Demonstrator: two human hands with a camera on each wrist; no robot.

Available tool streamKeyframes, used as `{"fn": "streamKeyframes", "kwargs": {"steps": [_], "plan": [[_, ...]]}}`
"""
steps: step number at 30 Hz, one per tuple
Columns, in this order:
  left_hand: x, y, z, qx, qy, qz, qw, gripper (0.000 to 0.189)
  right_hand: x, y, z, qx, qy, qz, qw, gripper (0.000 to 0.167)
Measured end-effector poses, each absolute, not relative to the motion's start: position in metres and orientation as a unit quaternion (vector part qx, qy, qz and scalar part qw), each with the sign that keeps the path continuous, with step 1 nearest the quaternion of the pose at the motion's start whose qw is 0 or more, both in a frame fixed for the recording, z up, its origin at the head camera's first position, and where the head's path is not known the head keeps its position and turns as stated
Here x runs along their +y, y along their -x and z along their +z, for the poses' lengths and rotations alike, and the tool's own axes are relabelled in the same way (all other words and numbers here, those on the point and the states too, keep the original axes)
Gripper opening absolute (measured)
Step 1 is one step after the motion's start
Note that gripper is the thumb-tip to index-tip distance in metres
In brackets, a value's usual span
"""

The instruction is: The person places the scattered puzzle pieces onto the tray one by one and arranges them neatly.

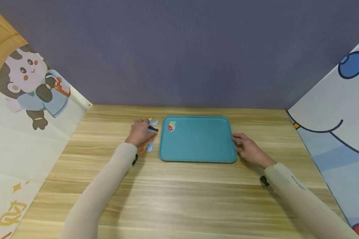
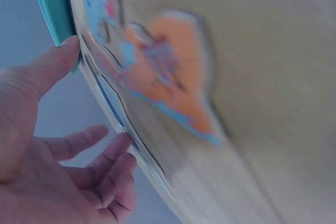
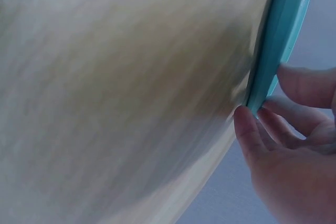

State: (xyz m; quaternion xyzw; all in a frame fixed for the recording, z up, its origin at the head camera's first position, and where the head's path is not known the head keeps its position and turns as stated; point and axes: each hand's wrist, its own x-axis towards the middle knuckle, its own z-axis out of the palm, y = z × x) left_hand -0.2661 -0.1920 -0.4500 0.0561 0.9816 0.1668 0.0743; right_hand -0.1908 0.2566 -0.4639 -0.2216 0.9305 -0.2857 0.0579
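On the table (image 1: 179, 192), left of a stiff-looking teal tray (image 1: 197, 141), thin cutouts (image 1: 150, 147) seem light and bendable, best lifted by edges. My left hand (image 1: 138, 132) spreads over them, contact unclear; my right hand (image 1: 250, 151) pinches the tray's rim.

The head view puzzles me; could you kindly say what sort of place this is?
Probably an indoor booth for tabletop work: a wood-grain table, a plain grey-blue wall behind it, and cartoon panels on both sides.
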Motion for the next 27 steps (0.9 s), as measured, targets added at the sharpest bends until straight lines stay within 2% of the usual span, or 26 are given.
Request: {"fn": "streamKeyframes", "kwargs": {"steps": [4, 13, 23, 27], "plan": [[-0.179, 0.270, -0.446, 0.987, -0.045, 0.133, 0.072, 0.075, 0.257, 0.191, -0.463, 0.930, 0.222, -0.286, 0.059, 0.050], [-0.171, 0.275, -0.444, 0.987, -0.046, 0.138, 0.074, 0.060, 0.256, 0.191, -0.464, 0.927, 0.225, -0.296, 0.051, 0.050], [-0.163, 0.273, -0.438, 0.970, -0.092, 0.224, -0.007, 0.034, 0.258, 0.191, -0.465, 0.926, 0.219, -0.302, 0.062, 0.050], [-0.157, 0.272, -0.435, 0.961, -0.105, 0.254, -0.017, 0.032, 0.258, 0.191, -0.465, 0.926, 0.220, -0.303, 0.058, 0.050]]}}
